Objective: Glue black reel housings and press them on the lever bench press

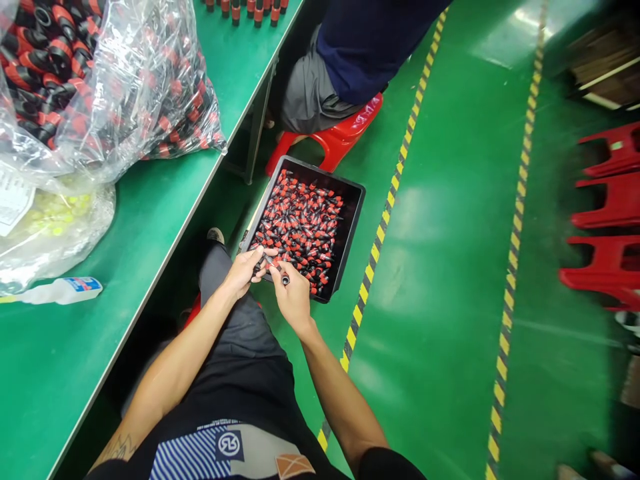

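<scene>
My left hand [243, 272] and my right hand [293, 293] meet over the near edge of a black bin [354, 213]. Many small red and black connector parts [300, 220] fill the bin. The fingers of my left hand are closed around small dark parts. Between the fingertips of my right hand is a red and black part, and a dark round end [285, 280] of a part shows at its fingers. How the parts in the two hands touch each other is too small to tell.
On the green table [145, 220] at left lie a clear bag [150, 87] of red and black parts, a bag with yellow pieces [60, 217] and a white bottle [63, 291]. Another person [370, 47] sits on a red stool [345, 137] beyond the bin. Red stools [607, 207] stand at right.
</scene>
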Demonstrator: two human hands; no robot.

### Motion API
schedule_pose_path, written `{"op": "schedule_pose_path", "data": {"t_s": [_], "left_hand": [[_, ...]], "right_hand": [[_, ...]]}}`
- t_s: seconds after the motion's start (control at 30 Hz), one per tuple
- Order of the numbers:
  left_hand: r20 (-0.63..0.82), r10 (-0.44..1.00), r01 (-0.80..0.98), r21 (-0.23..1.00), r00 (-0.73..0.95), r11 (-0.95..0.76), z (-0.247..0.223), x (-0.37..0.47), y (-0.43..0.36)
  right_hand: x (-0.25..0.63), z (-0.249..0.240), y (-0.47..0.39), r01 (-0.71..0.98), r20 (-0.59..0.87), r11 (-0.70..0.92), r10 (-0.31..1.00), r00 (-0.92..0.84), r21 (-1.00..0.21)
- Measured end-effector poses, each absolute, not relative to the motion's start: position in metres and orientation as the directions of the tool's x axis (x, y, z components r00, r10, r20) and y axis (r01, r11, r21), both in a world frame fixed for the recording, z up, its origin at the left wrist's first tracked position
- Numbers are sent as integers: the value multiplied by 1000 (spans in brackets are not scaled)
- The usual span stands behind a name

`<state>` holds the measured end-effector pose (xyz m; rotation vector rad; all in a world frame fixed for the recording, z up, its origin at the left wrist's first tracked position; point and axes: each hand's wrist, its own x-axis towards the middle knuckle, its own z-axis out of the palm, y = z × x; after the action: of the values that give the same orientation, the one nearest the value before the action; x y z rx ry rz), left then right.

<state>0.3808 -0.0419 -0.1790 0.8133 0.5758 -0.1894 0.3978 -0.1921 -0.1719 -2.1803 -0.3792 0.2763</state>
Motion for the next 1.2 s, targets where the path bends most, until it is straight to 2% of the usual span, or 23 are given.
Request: {"op": "schedule_pose_path", "data": {"t_s": [0.07, 0.2, 0.4, 0.5, 0.6, 0.63, 0.7, 0.8, 0.97, 1.1, 1.2], "left_hand": [[-538, 51, 369, 640, 841, 674, -177, 381, -43], [-547, 56, 383, 652, 835, 654, -177, 381, -44], [-534, 231, 357, 771, 813, 527, -183, 381, -47], [-443, 254, 303, 843, 860, 444, -181, 380, -47], [-373, 292, 252, 891, 880, 378, -175, 380, -48], [-364, 297, 245, 896, 883, 370, -174, 380, -49], [-367, 278, 251, 892, 888, 377, -174, 381, -50], [-435, 249, 289, 839, 865, 460, -178, 382, -48], [-653, 258, 322, 631, 713, 706, -188, 377, -38], [-721, 174, 330, 500, 671, 801, -189, 368, -34], [-721, 131, 349, 475, 680, 808, -189, 366, -36]], "right_hand": [[399, -172, -192, 164, -53, -562, 348, 936, -811], [403, -172, -195, 215, -24, -546, 397, 918, -810], [405, -169, -198, 223, -5, -548, 383, 924, -806], [404, -164, -194, 103, -72, -452, 353, 933, -886], [401, -161, -189, -190, -260, -220, 350, 900, -957], [401, -161, -187, -319, -338, -115, 363, 868, -941], [403, -165, -185, -557, -477, 84, 422, 771, -826], [421, -178, -185, -745, -572, 261, 504, 647, -614], [465, -201, -195, -850, -687, 381, 507, 521, -364], [463, -211, -203, -868, -692, 363, 530, 491, -338], [450, -214, -203, -868, -683, 354, 537, 494, -349]]}}
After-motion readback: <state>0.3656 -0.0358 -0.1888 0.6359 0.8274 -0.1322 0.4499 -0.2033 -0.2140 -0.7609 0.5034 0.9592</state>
